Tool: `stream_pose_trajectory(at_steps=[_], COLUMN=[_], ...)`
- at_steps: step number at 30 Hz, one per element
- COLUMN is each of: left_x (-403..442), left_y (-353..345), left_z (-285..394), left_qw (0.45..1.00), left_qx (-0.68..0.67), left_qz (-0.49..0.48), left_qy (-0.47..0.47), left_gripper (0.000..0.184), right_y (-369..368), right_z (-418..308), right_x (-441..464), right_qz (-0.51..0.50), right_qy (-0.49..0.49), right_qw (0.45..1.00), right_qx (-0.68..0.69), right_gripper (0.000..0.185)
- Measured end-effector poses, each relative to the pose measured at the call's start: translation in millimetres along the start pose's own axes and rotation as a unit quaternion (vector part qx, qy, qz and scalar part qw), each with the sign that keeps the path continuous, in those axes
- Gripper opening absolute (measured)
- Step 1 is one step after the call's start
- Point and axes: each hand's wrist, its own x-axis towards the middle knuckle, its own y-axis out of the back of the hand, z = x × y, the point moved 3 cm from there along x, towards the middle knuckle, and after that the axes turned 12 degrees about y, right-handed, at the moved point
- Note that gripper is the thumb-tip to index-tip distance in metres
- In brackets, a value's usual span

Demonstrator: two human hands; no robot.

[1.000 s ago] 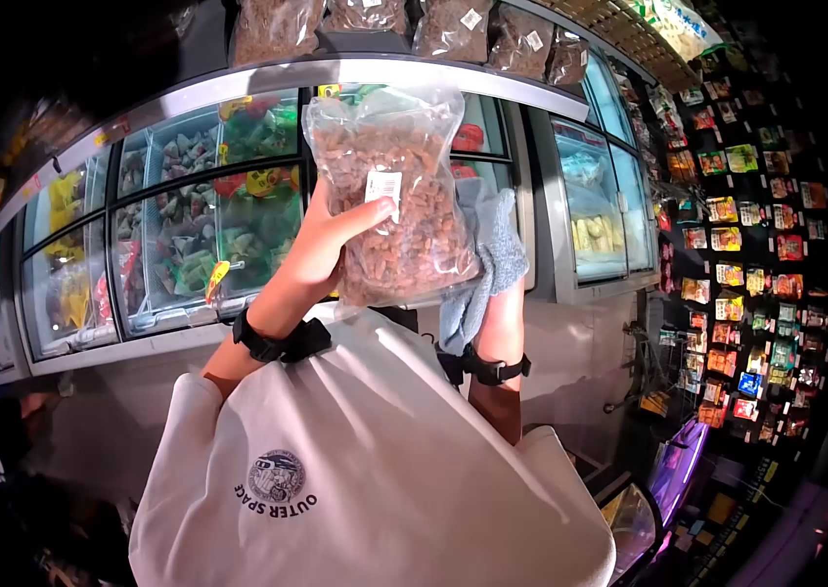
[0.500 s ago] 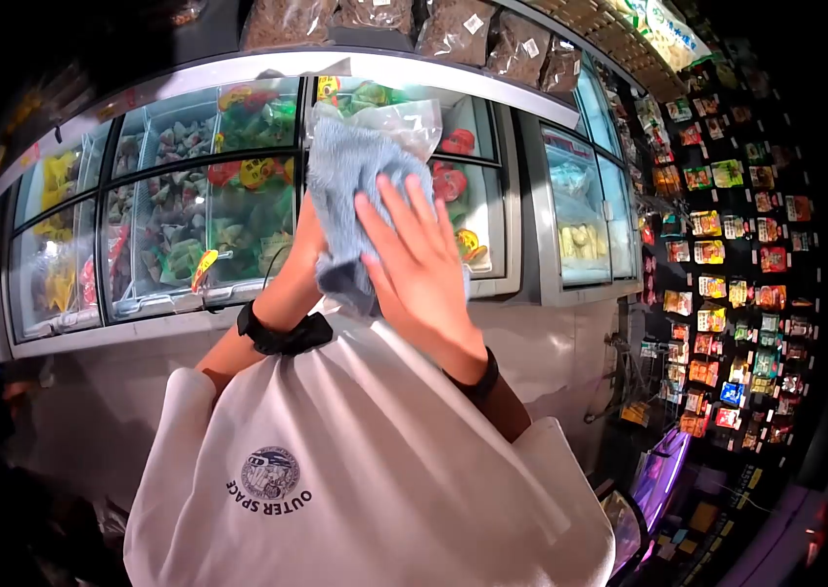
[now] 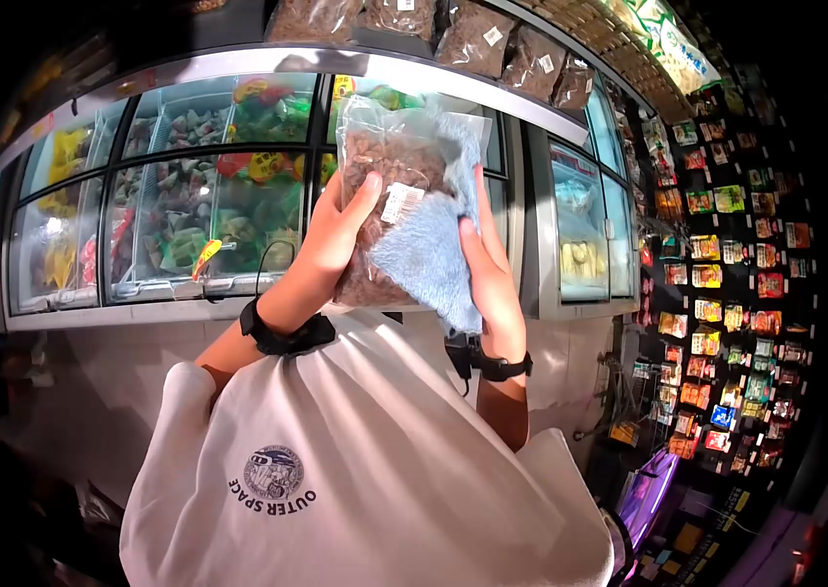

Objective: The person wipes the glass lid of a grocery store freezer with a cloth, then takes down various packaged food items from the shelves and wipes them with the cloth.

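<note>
Left hand clamped on clear bag, thumb near label; bag raised before freezer. Right hand pinching blue cloth against bag. Risk: cloth snagging label could peel corner; slack left grip could drop bag.

Clear brown-filled bags on a shelf

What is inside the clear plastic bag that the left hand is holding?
Brown pieces show through the clear plastic bag. The white label, left hand and blue cloth in the right hand cover parts; what lies behind them cannot be seen.
</note>
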Motion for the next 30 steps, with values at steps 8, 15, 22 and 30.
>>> stream_pose_trajectory(at_steps=[8,15,22,30], left_x=[-13.6,-3.0,-9.6,-1.2], left_y=[-37.8,-24.1,42.6,26.6], left_z=[17.1,-24.2,-42.5,-56.6], left_qw=[0.948,0.956,0.945,0.93], left_qx=[-0.095,0.039,0.041,0.05], left_qz=[-0.229,-0.146,-0.242,-0.292], left_qy=[0.198,0.251,0.214,0.215], left_gripper=[0.07,0.071,0.068,0.065], right_y=[27.1,-35.7,-61.1,-47.8], right_z=[19.6,-20.4,-32.5,-26.7], right_x=[-19.8,-22.8,-35.4,36.9], right_qz=[0.267,0.198,-0.057,0.07], right_qy=[-0.078,-0.046,0.253,0.103], right_qw=[0.857,0.978,0.95,0.981], right_qx=[0.433,0.048,-0.176,-0.147], right_gripper=[0.05,0.052,0.035,0.041])
